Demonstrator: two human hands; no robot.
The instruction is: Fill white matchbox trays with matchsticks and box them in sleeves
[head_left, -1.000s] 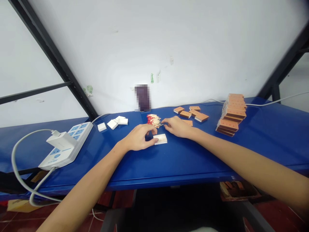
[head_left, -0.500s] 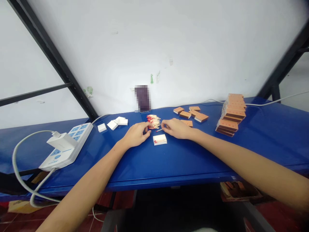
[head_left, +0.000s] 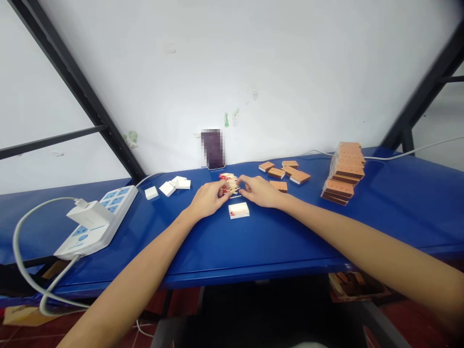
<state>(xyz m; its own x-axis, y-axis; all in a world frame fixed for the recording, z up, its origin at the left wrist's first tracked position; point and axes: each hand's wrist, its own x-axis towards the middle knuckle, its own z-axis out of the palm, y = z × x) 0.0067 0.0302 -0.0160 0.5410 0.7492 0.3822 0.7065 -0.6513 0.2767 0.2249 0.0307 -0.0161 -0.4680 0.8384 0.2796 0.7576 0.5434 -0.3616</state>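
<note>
Curling in at slim wooden matches: left hand by the red heads, right hand opposite.
Whether either grips any, I cannot tell; heap and shallow white tray lie on the glossy blue table.

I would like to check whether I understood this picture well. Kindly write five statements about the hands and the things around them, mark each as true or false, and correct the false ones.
1. The match pile lies between the left hand and the right hand. True.
2. The open white tray has red-headed matches in it. True.
3. The left hand is holding the open white tray. False: the tray lies apart from both hands.
4. The tall stack of orange boxes stands to the right of the right hand. True.
5. The right hand touches that tall stack. False: it is at the match pile.
</note>
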